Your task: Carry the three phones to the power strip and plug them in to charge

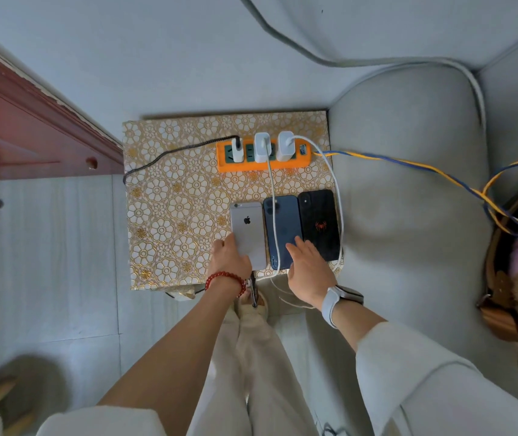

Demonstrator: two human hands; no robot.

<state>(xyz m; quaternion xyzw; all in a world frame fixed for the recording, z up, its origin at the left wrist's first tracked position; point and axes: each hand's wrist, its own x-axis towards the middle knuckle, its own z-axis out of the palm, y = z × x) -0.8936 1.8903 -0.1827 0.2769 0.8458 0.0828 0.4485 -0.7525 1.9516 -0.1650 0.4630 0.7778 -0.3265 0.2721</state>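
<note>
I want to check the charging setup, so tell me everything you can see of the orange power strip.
The orange power strip lies flat along the far side of the floral-patterned table. Its casing looks like plastic. Three white chargers are plugged into it in a row: a black cable leaves the left one, white cables the other two. A twisted blue-and-yellow cord leaves its right end. No hand touches it.

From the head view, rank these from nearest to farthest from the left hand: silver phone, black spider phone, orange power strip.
1. Silver phone: gripped by the left hand at its near end.
2. Black spider phone: rightmost of the row, beyond the blue phone.
3. Orange power strip: at the table's far edge.
</note>
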